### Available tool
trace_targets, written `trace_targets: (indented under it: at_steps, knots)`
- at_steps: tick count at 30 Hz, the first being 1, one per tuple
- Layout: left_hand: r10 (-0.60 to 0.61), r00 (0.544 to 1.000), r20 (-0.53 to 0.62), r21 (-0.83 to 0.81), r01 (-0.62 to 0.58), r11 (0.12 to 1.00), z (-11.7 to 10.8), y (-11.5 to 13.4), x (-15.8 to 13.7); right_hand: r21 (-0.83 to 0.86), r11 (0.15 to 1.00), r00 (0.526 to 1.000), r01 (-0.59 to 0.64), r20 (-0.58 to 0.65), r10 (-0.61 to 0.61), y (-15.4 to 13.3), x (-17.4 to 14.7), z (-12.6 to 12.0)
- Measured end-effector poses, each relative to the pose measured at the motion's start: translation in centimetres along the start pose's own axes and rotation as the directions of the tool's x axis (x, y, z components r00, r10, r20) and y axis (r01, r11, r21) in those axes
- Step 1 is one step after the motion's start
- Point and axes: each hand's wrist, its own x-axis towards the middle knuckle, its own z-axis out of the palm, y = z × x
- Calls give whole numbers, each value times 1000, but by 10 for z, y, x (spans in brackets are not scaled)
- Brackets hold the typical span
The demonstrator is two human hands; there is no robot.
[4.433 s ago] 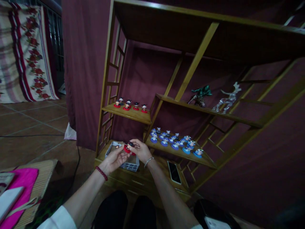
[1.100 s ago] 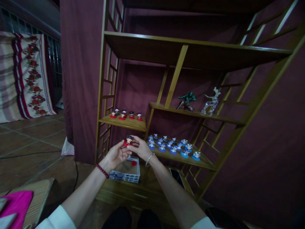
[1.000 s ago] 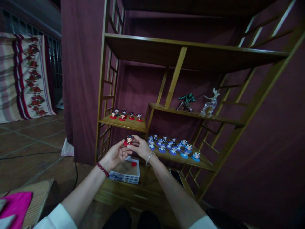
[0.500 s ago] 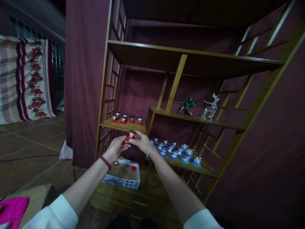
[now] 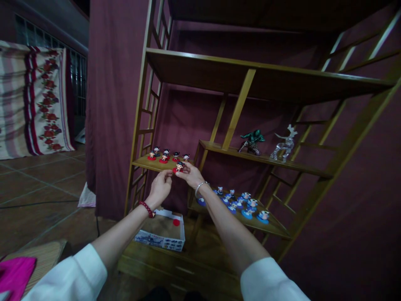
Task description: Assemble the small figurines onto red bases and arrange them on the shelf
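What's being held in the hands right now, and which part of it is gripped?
A small red-based figurine is held by its base between the fingertips of the right hand and the left hand, at the front edge of the shelf.

The little figure (image 5: 178, 167) has a red base and dark hair, as do the four figures (image 5: 168, 155) on the golden-brown wooden shelf (image 5: 156, 164). Lower down, another group of figures (image 5: 244, 202) sits on blue bases, with white and blue bodies. The cloth backdrop (image 5: 112, 104) is deep maroon. A statuette (image 5: 252, 141) looks dark green (the light is dim), beside a clear, silvery deer (image 5: 284, 144). The box (image 5: 161, 240) is white with blue print, and a red disc (image 5: 176, 222) lies inside it. The hanging cloth (image 5: 40, 96) has red flowers on cream stripes. The sleeves (image 5: 81, 274) are white, the left wrist's bead bracelet (image 5: 147, 208) red.
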Motion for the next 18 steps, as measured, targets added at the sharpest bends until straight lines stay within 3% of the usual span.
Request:
trace_targets:
  at_steps: [3,6,14,18]
  knots:
    - [181,983,17,278,-179,944,-3,0,3,-40,999,999,-24,-23,23,2,10,-1]
    - [256,962,92,419,-270,867,-5,1,8,-102,993,997,-56,-57,51,5,17,0]
    - [263,930,256,486,-359,797,-5,-12,27,-298,949,989,-101,-135,63,24,42,0]
    - [262,912,315,494,-393,775,-4,-20,38,-379,922,993,-76,-113,35,36,58,-2]
